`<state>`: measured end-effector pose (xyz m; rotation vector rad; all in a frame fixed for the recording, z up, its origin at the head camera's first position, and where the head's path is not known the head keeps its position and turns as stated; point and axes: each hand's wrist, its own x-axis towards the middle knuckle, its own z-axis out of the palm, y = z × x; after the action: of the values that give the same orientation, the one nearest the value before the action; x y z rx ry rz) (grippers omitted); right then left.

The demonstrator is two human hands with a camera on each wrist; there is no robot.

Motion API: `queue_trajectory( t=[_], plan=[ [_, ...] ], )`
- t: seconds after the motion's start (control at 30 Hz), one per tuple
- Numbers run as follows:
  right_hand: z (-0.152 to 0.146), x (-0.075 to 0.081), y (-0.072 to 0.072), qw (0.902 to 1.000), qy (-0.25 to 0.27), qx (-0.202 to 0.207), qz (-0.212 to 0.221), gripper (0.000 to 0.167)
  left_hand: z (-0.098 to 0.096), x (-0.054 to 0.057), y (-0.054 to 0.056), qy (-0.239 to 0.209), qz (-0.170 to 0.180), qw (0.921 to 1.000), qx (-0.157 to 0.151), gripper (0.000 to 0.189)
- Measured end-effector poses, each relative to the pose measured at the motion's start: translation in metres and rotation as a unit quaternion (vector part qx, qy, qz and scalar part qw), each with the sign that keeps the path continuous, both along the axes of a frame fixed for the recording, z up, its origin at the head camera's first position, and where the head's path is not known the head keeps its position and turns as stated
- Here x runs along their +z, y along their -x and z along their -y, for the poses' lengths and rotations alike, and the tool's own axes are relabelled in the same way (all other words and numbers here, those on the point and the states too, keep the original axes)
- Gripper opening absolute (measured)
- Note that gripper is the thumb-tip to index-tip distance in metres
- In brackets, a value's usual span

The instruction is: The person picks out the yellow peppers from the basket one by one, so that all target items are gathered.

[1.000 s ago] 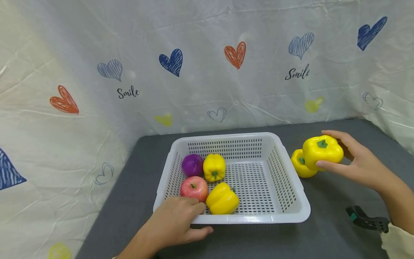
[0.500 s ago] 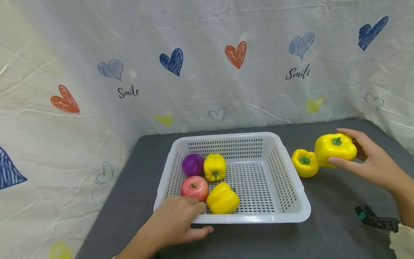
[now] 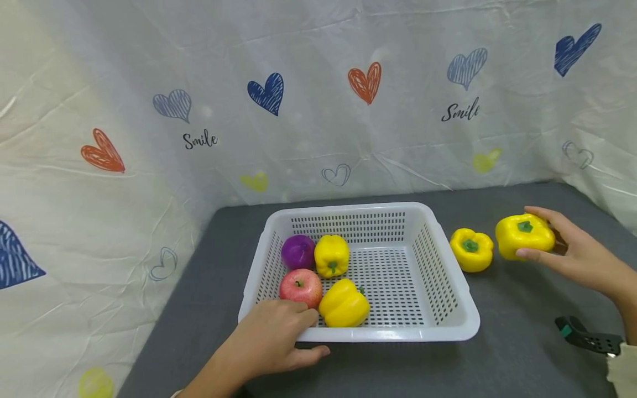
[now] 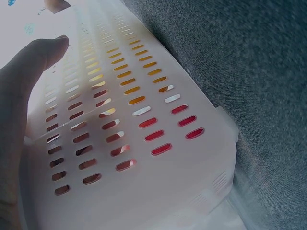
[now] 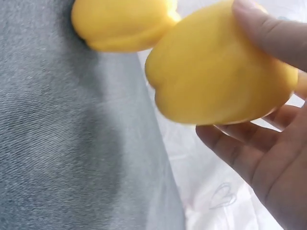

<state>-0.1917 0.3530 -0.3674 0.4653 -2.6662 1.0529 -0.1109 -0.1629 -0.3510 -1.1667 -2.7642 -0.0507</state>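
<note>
My right hand (image 3: pixel 579 251) grips a yellow bell pepper (image 3: pixel 525 235) between thumb and fingers, to the right of the basket. In the right wrist view this held pepper (image 5: pixel 216 67) is clear of the grey tabletop, its shadow below. A second yellow bell pepper (image 3: pixel 471 250) stands on the table between the basket and my right hand. At the near left rim of the white plastic basket (image 3: pixel 388 335), my left hand (image 3: pixel 271 337) holds on, fingers over the edge and thumb (image 4: pixel 41 55) outside the slotted wall.
Inside the basket's left half lie a purple round fruit (image 3: pixel 298 252), a red apple (image 3: pixel 301 287) and two yellow bell peppers, one behind (image 3: pixel 332 255) and one in front (image 3: pixel 344 304). A black strap (image 3: pixel 587 336) is near my right wrist. A heart-printed white sheet (image 3: pixel 308 121) hangs behind the table.
My right hand has carried its yellow bell pepper rightward, then slightly down, away from the pepper on the table, which is now fully visible. The left hand and basket stay put.
</note>
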Motion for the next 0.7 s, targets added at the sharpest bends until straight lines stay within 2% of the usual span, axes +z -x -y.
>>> queue_trajectory(
  t=[0.2, 0.33, 0.7],
  plan=[
    [-0.003, -0.012, 0.008, 0.9993, -0.016, 0.008, 0.033, 0.084, 0.001, 0.000, 0.000, 0.002, 0.009, 0.9999, 0.005, 0.041],
    [-0.004, -0.017, 0.010, 0.9986, -0.027, -0.001, 0.046, 0.084, 0.001, 0.000, 0.000, 0.002, 0.006, 1.0000, 0.004, 0.041],
    [-0.003, -0.024, 0.016, 0.9981, -0.038, -0.001, 0.050, 0.084, 0.001, 0.000, 0.000, -0.005, -0.010, 0.9999, -0.007, 0.040]
  ],
)
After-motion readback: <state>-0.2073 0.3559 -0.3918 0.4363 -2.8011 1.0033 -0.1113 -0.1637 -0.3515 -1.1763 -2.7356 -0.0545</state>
